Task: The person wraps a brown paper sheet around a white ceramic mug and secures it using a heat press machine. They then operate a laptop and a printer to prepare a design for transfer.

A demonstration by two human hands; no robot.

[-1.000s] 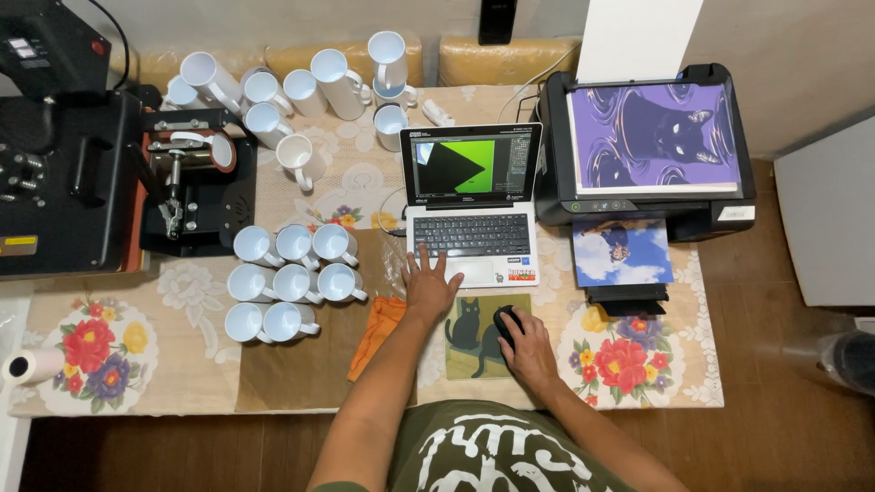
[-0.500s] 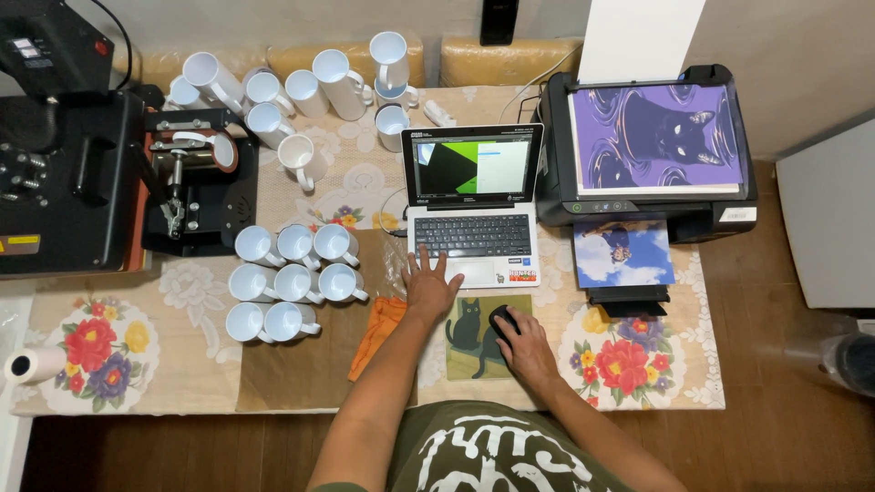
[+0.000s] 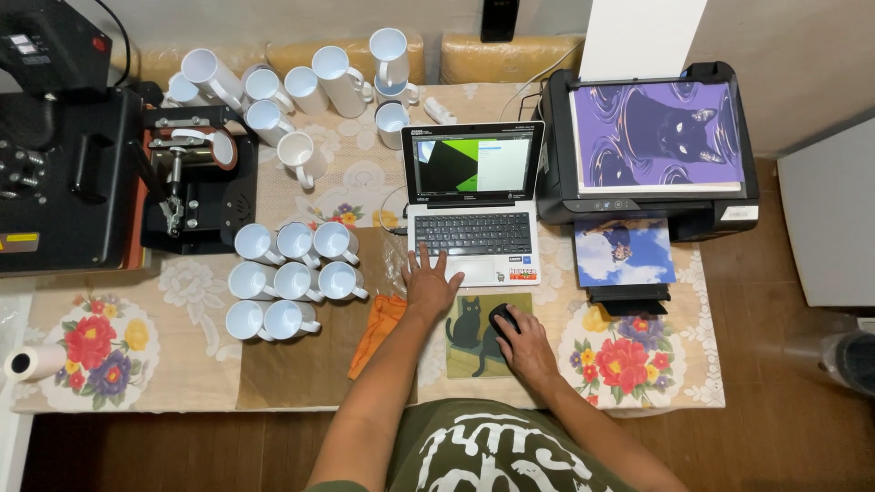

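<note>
My left hand (image 3: 428, 282) rests flat with fingers spread on the palm rest and lower keys of a small silver laptop (image 3: 474, 205), whose lit screen shows a green and black picture. My right hand (image 3: 521, 342) is cupped over a black mouse (image 3: 501, 316). The mouse sits on a mouse pad (image 3: 474, 335) printed with a black cat. An orange cloth (image 3: 378, 328) lies just left of my left forearm.
A black printer (image 3: 652, 150) with a purple cat print stands right of the laptop; a blue print (image 3: 624, 253) lies in its tray. Several white mugs (image 3: 292, 278) cluster at left and at the back. Heat presses (image 3: 64, 173) fill the far left. A paper roll (image 3: 35, 362) lies at the left edge.
</note>
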